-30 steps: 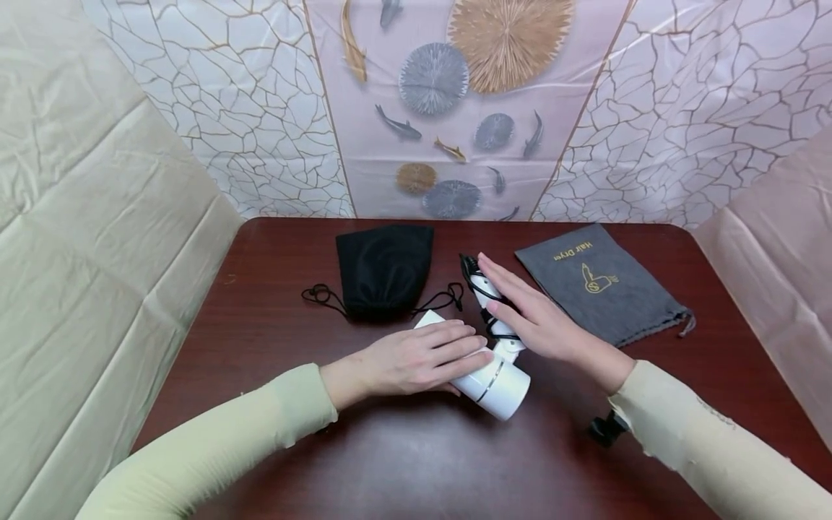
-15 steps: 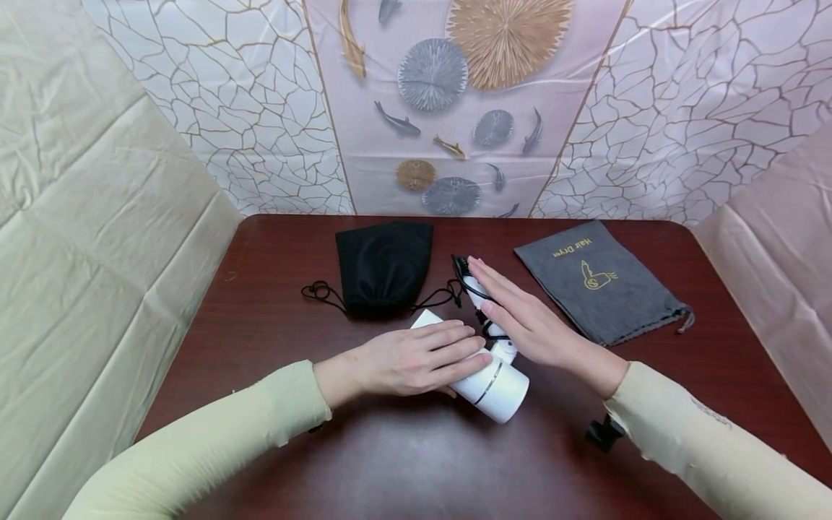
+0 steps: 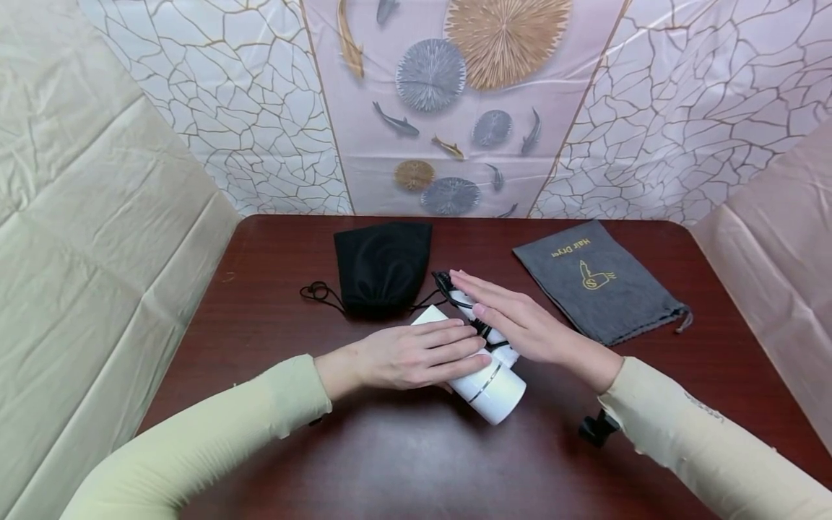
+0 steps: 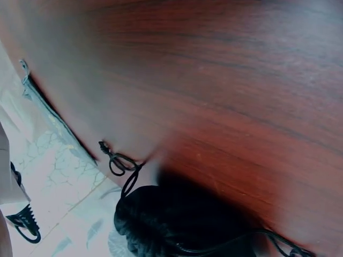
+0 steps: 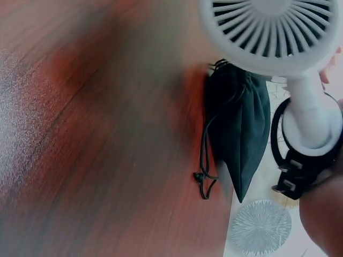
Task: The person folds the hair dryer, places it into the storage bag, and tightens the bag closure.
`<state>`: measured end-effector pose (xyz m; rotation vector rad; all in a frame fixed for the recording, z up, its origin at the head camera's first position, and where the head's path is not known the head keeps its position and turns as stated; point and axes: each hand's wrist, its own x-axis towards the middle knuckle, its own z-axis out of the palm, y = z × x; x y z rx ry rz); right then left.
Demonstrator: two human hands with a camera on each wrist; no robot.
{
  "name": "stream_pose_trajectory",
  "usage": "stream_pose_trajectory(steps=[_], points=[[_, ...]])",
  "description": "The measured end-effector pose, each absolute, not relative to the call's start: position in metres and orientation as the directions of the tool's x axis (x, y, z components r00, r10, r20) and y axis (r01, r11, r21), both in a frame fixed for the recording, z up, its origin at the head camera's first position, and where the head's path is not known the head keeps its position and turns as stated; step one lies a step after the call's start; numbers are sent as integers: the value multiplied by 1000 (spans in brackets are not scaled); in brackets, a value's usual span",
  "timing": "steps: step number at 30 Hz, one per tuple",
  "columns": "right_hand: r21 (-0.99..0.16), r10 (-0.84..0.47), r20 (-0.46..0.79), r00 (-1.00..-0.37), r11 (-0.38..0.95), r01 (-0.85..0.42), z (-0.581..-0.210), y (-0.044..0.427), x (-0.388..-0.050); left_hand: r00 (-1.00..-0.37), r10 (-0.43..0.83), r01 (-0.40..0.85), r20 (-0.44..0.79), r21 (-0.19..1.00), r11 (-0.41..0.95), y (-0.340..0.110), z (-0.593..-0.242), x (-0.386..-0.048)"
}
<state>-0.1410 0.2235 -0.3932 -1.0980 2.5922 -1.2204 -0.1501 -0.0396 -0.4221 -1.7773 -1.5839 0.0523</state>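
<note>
A white hair dryer (image 3: 495,393) with a silver ring round its barrel is held above the dark red table (image 3: 416,462). My left hand (image 3: 416,357) grips the barrel from above, fingers draped over it. Along the dryer's handle (image 3: 497,336), wound with black cord (image 3: 445,283), my right hand (image 3: 529,325) lies with straight fingers, pressing its side. The handle slants close to the barrel. In the right wrist view the dryer's slatted round grille (image 5: 270,40) faces the camera. My left palm and thumb are mostly hidden.
A black drawstring pouch (image 3: 383,267) lies at the back, left of centre, its cords spread out. To the right lies a grey drawstring bag (image 3: 598,289) printed "Hair Dryer". A patterned cloth backdrop (image 3: 429,166) hangs behind the table.
My right hand has moved left, swinging the cord-wrapped handle in toward the barrel. My left hand has kept its hold and barely moved. Both bags stay where they were.
</note>
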Motion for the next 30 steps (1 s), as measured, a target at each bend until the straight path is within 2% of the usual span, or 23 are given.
stream_pose_trajectory(steps=[5, 11, 23, 30], points=[[-720, -655, 213, -725, 396, -569, -395, 221, -143, 253, 880, 834, 402, -552, 13, -43, -425, -152], [-719, -655, 191, -731, 414, -559, -397, 218, -144, 222, 895, 852, 388, -524, 16, -44, -426, -155], [-697, -602, 111, -790, 520, -494, -410, 231, -143, 194, 926, 863, 323, -504, -5, -44, -438, -158], [-652, -506, 20, -862, 647, -395, -415, 264, -141, 146, 950, 895, 278, -446, -7, -49, -448, -158]])
